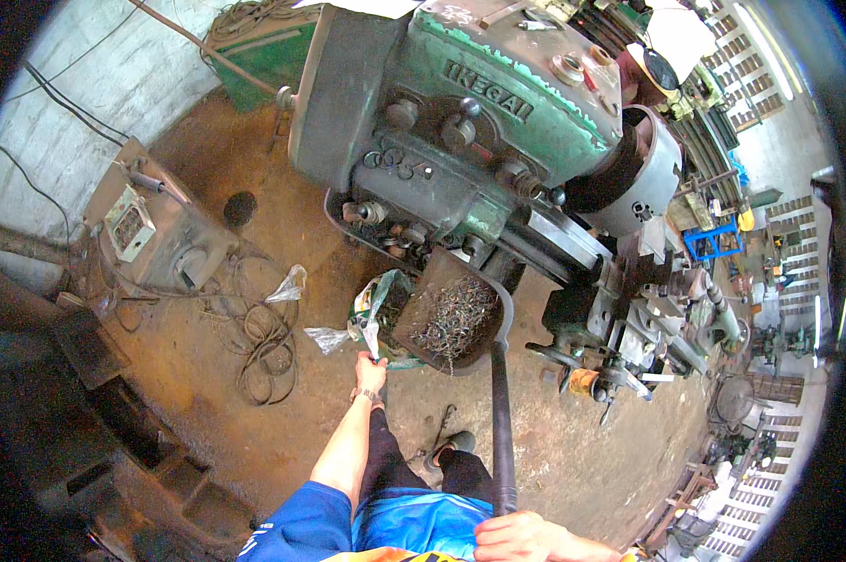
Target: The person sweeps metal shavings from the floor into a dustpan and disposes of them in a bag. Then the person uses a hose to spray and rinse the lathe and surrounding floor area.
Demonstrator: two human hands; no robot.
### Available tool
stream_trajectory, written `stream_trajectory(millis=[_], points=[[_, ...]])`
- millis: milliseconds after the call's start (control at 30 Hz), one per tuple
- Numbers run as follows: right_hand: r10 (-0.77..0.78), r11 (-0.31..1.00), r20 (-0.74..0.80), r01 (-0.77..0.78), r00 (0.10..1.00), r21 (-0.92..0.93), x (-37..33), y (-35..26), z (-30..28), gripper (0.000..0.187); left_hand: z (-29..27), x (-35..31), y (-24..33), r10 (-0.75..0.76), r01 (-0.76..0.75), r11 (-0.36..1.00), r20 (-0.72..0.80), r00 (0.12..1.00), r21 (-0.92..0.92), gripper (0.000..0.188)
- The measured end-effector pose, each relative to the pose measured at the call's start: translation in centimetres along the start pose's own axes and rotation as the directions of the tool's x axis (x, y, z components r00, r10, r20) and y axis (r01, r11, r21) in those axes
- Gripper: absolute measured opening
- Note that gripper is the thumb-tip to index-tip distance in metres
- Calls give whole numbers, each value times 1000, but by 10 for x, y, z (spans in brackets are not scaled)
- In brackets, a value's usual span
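My left hand (371, 372) is closed on the edge of a green and white plastic bag (378, 298), pulling its mouth upward. My right hand (516, 539) wraps round the upper end of a dark shovel handle (502, 431) near the bottom of the view. The shovel's broad scoop holds a heap of curly metal shavings (456, 323). Its left side rests against or over the bag's mouth; whether shavings are dropping inside cannot be made out. One of my shoes (453, 448) stands on the floor below the scoop.
A large green lathe (498, 103) rises just beyond the scoop, its bed running off to the right. Coiled cables (268, 347) lie on the brown floor to the left, near a metal box (151, 225). Rusty metal bins (132, 421) line the lower left.
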State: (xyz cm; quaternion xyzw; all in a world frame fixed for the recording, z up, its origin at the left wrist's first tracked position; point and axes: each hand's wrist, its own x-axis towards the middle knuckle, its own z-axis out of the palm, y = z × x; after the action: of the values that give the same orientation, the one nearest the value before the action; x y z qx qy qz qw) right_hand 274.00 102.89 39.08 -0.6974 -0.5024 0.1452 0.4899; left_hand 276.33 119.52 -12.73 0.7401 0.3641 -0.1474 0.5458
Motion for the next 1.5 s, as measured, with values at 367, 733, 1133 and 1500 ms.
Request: stream_trajectory(millis=[367, 733, 1133, 1500], points=[[116, 993, 17, -116, 993, 10, 12, 34, 60, 25, 6, -1, -25, -21, 21, 1000, 76, 997, -11, 35], [128, 991, 97, -125, 987, -44, 33, 41, 89, 26, 2, -2, 5, -27, 38, 992, 94, 995, -122, 34], [189, 981, 321, -195, 928, -13, 44, 55, 91, 29, 10, 19, -34, 20, -32, 996, 138, 990, 82, 33], [259, 966, 255, -257, 932, -41, 59, 64, 90, 33, 3, 4, -8, -60, 93, 972, 160, 985, -213, 35]])
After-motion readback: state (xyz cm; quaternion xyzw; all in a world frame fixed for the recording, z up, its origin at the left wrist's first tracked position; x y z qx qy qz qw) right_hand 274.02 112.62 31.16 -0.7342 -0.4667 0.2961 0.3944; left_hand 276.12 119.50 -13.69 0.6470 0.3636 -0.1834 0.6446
